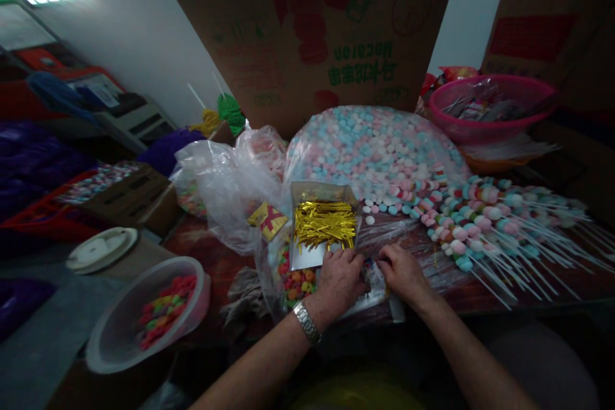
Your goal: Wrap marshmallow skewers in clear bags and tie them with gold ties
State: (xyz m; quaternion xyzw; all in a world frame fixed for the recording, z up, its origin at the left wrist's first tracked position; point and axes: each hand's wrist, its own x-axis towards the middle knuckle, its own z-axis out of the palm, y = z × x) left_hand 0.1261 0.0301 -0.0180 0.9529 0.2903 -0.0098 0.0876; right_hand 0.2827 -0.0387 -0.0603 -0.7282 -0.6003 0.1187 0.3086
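At the table's near edge, a small clear plastic bag point(377, 282) with dark printing lies between my two hands. My left hand point(339, 282), with a metal watch on its wrist, has its fingers curled together at the bag's left side, by the near edge of a small open box point(307, 261). Gold twist ties point(327, 224) fill that box. From the right, my right hand point(403, 274) pinches the bag between thumb and fingers. What lies inside the bag is too small to make out. Under my left hand, colourful ring-shaped candies point(300, 282) show in clear plastic.
A large clear bag of pastel candies point(375, 147) stands behind the box. Candy skewers on white sticks point(500, 218) are piled right. Left stands a translucent tub point(108, 333) of candy rings. A pink basket point(490, 122) and a big carton point(298, 32) are at the back.
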